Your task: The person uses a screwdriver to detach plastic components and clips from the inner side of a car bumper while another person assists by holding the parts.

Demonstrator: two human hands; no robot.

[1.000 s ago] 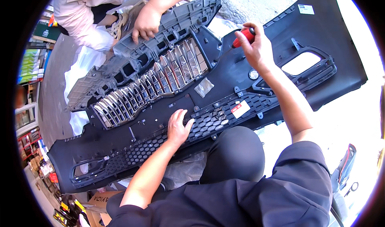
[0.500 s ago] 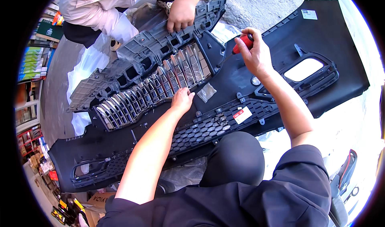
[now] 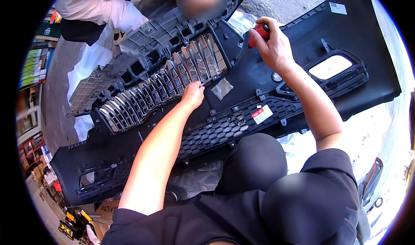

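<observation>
A large black car bumper (image 3: 359, 33) lies inner side up across the floor before me. A chrome-slatted grille (image 3: 140, 100) is set in its middle. My right hand (image 3: 277, 50) is closed round the red handle of a screwdriver (image 3: 258, 36); its shaft points down and left toward the bumper by the grille's right end. My left hand (image 3: 193, 95) is closed at the grille's lower edge, its fingertips partly hidden. Beyond the grille lies a grey plastic bracket panel (image 3: 151, 37) with square openings.
At the top left another person in pale clothing (image 3: 93, 3) crouches by the panel. A small clear plastic bag (image 3: 222, 89) and a red-and-white label (image 3: 261, 114) lie on the bumper. My knee (image 3: 253, 158) is close to its near edge. Stocked shelves (image 3: 32, 67) line the left.
The view has shifted slightly. The other person's hand on the grey panel is no longer visible; a blurred patch covers that spot. My hands keep nearly the same places.
</observation>
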